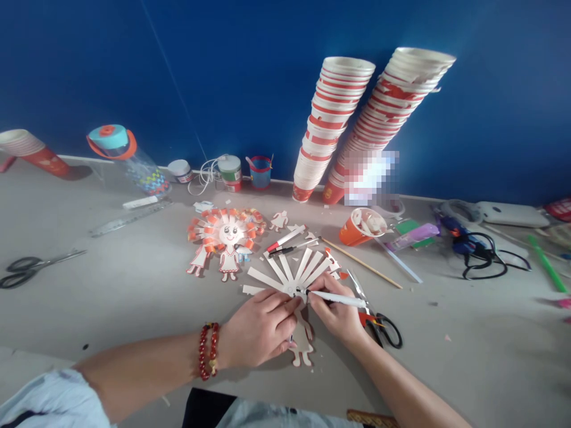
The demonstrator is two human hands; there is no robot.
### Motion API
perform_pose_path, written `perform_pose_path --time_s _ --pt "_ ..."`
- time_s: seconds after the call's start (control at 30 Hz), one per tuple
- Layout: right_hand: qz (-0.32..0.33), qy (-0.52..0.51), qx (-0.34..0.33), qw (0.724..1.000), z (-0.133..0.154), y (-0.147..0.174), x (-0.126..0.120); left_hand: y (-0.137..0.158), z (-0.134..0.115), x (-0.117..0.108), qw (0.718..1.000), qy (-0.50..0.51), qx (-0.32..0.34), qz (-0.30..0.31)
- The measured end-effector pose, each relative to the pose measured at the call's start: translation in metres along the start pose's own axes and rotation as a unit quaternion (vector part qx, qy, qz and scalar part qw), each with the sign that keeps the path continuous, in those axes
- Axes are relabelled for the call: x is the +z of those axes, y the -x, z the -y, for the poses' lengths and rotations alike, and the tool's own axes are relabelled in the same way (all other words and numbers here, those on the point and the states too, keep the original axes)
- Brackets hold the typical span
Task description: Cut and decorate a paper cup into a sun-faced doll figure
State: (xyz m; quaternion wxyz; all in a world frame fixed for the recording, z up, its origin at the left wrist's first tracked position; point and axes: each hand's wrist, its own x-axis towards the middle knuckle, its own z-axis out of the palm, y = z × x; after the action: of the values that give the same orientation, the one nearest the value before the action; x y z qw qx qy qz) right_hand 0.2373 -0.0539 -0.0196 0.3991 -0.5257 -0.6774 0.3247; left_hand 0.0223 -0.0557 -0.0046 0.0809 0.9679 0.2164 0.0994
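In front of me on the table lies a paper doll [301,333] cut from a paper cup, with white strips fanned out around its round head like hair. My left hand [263,327], wearing a red bead bracelet [208,351], presses on the doll's left side with curled fingers. A small dark tip shows by its fingers; I cannot make out what it is. My right hand [336,309] grips a white marker [336,298], its black tip at the doll's face, where a few dark marks show. Finished-looking paper dolls [229,244] with orange curled hair lie beyond my left hand.
Black-handled scissors [386,330] lie beside my right hand, other scissors [27,270] far left. A red-and-white marker [285,238], a wooden stick [363,264] and a cup of scraps [361,229] lie beyond. Tall paper cup stacks [330,119] and a bottle [143,169] stand by the blue wall.
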Motion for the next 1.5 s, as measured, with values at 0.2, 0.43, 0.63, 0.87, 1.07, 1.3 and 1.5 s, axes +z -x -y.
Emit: perform_pose_path --time_s 0.2,0.43,0.63,0.87,1.07,1.3,1.5 --pt "0.003 0.002 0.007 1.0 0.0 -0.0005 0.0004 -0.0007 -0.0004 -0.0009 1.0 0.004 0.001 -0.003" --pt "-0.016 0.004 0.001 1.0 0.0042 -0.0006 -0.0007 -0.0006 -0.0006 -0.0006 1.0 -0.001 -0.001 0.001" --pt "-0.002 0.004 -0.005 1.0 0.0031 -0.0008 -0.0004 0.0001 -0.0009 -0.0012 1.0 0.003 -0.001 0.008" --pt "-0.012 0.001 0.009 1.0 0.0038 -0.0009 -0.0003 -0.0003 -0.0008 -0.0007 1.0 0.002 -0.003 0.004" --pt "-0.043 -0.05 0.022 0.998 -0.0006 0.0017 -0.0003 -0.0006 -0.0008 -0.001 1.0 0.003 0.001 0.001" --pt "-0.046 -0.051 0.027 0.997 -0.0001 0.0014 0.0012 -0.0006 -0.0017 -0.0018 1.0 -0.003 0.005 -0.003" --pt "-0.011 -0.016 -0.019 1.0 0.0072 -0.0013 0.0051 -0.0003 -0.0053 -0.0009 1.0 -0.012 0.004 -0.013"
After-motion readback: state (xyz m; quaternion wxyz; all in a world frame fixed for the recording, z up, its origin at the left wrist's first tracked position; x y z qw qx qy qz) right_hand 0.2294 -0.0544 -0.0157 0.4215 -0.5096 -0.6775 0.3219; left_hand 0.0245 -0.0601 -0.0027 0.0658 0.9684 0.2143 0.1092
